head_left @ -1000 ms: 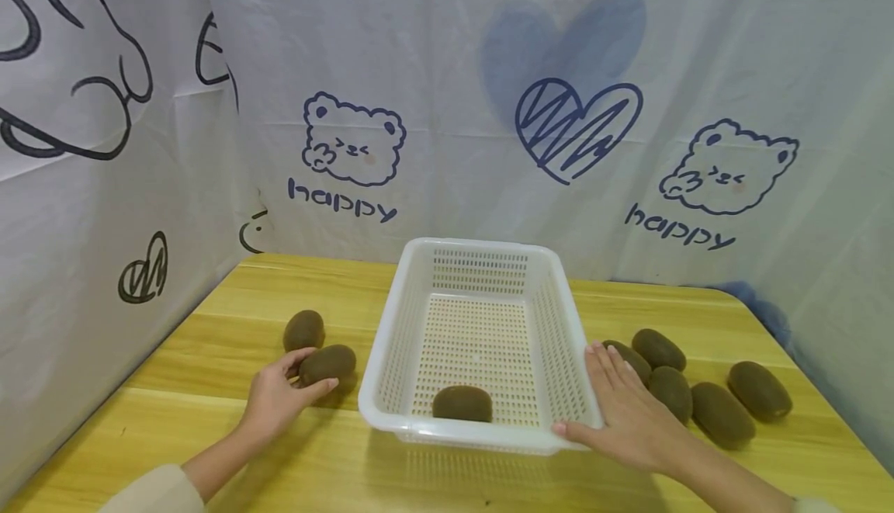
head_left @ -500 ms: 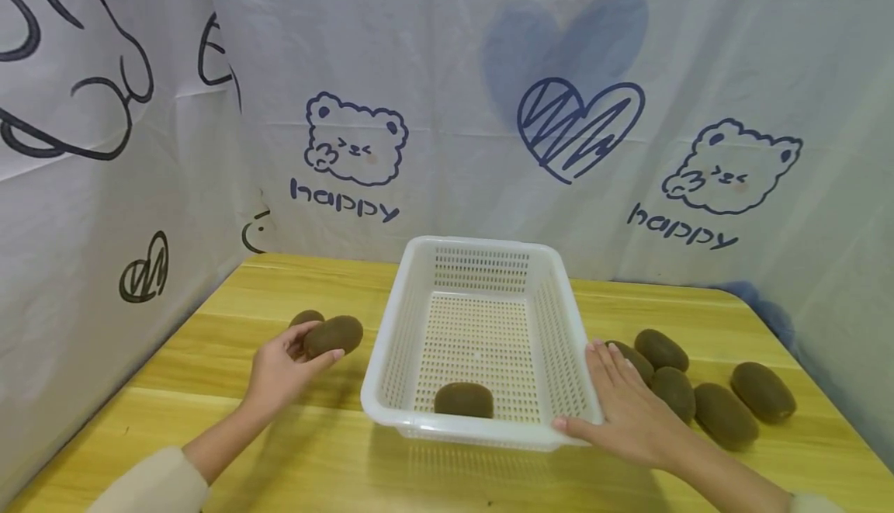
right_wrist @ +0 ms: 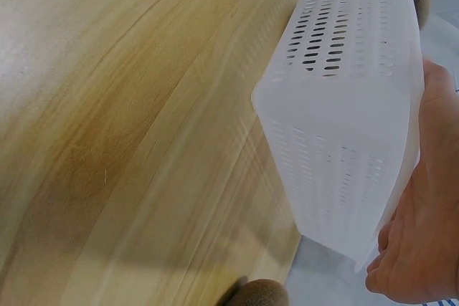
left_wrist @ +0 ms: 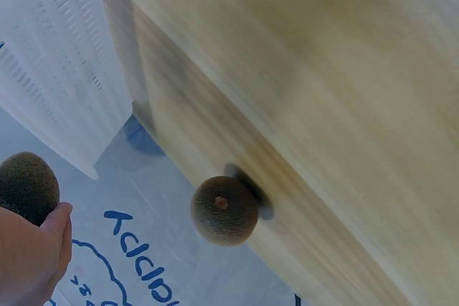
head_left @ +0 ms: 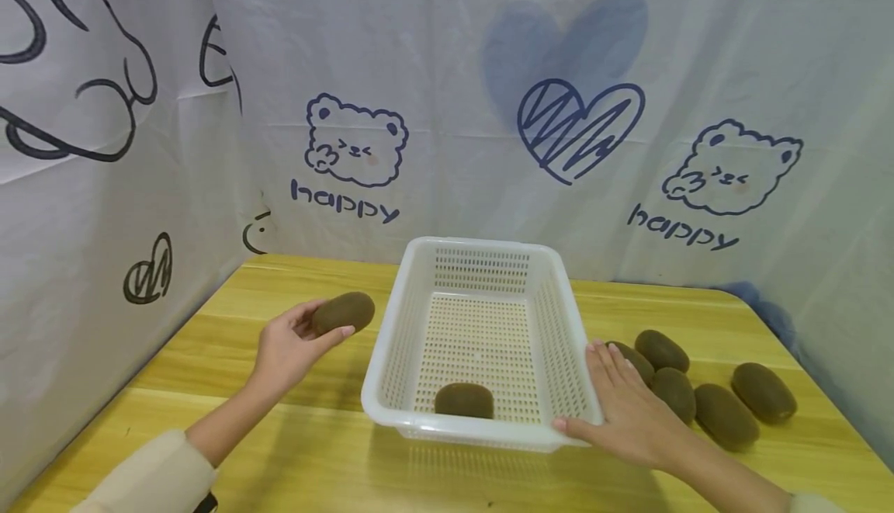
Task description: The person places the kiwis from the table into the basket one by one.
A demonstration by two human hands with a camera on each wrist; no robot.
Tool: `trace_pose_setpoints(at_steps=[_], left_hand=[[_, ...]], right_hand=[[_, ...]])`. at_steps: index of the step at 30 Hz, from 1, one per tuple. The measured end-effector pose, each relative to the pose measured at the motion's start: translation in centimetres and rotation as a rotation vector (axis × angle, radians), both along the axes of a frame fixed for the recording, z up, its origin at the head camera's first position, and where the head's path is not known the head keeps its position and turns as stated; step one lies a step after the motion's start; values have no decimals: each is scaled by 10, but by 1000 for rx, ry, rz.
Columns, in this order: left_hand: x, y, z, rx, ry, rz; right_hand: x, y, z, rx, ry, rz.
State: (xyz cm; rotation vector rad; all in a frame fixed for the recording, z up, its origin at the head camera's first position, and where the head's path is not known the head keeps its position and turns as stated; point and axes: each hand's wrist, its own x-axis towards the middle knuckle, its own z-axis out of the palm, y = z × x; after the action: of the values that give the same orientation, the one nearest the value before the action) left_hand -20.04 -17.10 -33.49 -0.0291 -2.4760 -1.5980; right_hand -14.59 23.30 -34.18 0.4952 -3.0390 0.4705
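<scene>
Brown kiwi (head_left: 343,312) sits pinched in our left hand (head_left: 289,346), left of the basket (head_left: 419,307); our right hand (head_left: 625,412) lies flat-fingered against its right wall.

You've got 7 kiwis visible: 1 kiwi in hand (head_left: 344,312) left of the basket (head_left: 482,435), 1 kiwi on the table (left_wrist: 224,210) on that same side, 1 kiwi inside the basket (head_left: 464,401), 4 kiwis in a cluster (head_left: 722,415) right of it. 1 basket. 2 hands.
</scene>
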Motion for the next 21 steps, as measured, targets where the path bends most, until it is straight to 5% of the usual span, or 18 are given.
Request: trace_pose_setpoints(at_steps=[21], left_hand=[[-11, 33, 17, 30, 27, -84]], right_hand=[[1, 0, 3, -14, -19, -8]])
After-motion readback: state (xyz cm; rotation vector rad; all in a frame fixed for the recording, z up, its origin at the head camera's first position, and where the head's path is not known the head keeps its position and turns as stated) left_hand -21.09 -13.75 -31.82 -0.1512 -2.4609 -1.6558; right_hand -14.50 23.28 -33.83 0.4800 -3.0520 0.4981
